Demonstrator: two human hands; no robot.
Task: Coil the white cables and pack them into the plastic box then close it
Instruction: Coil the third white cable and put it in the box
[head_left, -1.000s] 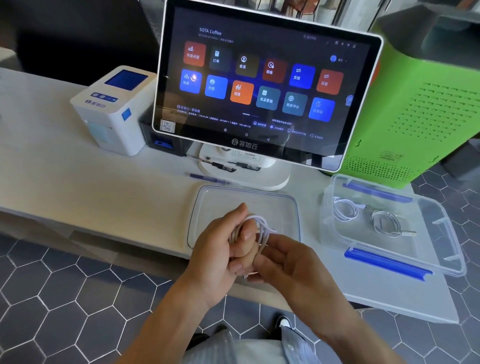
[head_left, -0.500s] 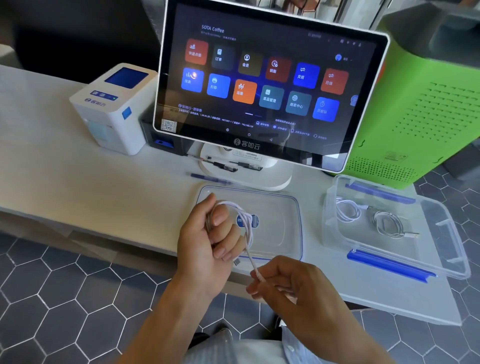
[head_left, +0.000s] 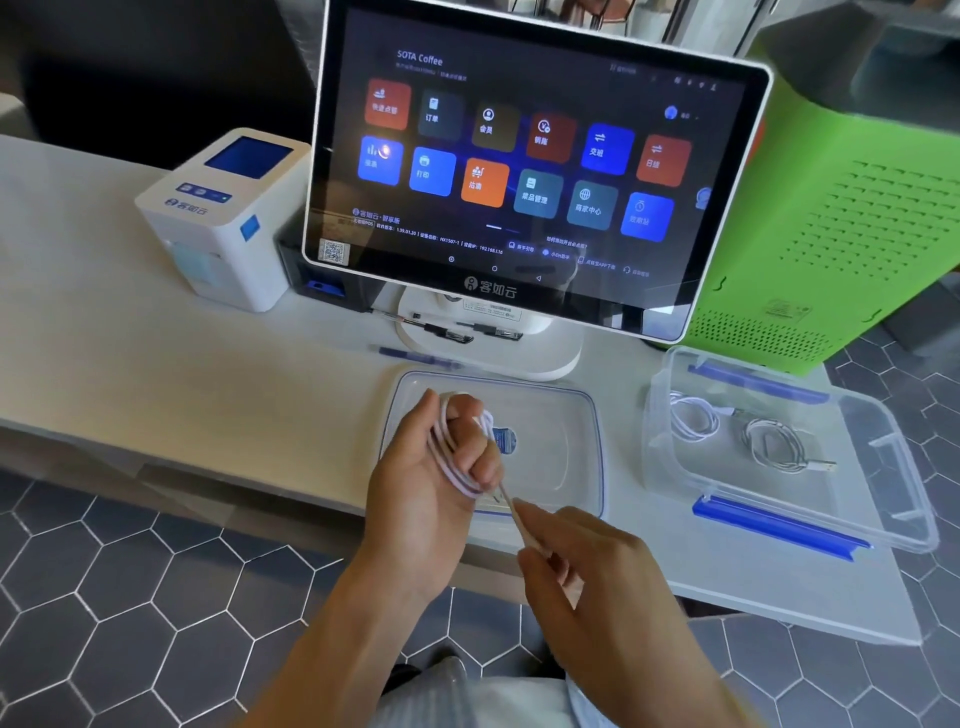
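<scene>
A white cable (head_left: 448, 457) is wound in loops around the fingers of my left hand (head_left: 431, 483), which is closed on it above the clear lid (head_left: 566, 452). My right hand (head_left: 587, 566) pinches the cable's loose end just below and right of the coil. The lid lies flat on the counter under my hands. To the right stands the open clear plastic box (head_left: 893, 457) with blue latches. Two coiled white cables lie inside it, one at the left (head_left: 693, 418) and one at the middle (head_left: 779, 447).
A touchscreen terminal (head_left: 519, 171) on a white stand rises behind the lid. A white receipt printer (head_left: 223, 218) sits to its left and a green perforated machine (head_left: 841, 218) to its right. A blue pen (head_left: 415, 357) lies by the stand. The counter edge (head_left: 208, 467) borders a hexagon-tiled floor.
My hands have separated: the right hand drew the cable's end down and right, away from the left. The left hand rose and more loops now wrap its fingers.
</scene>
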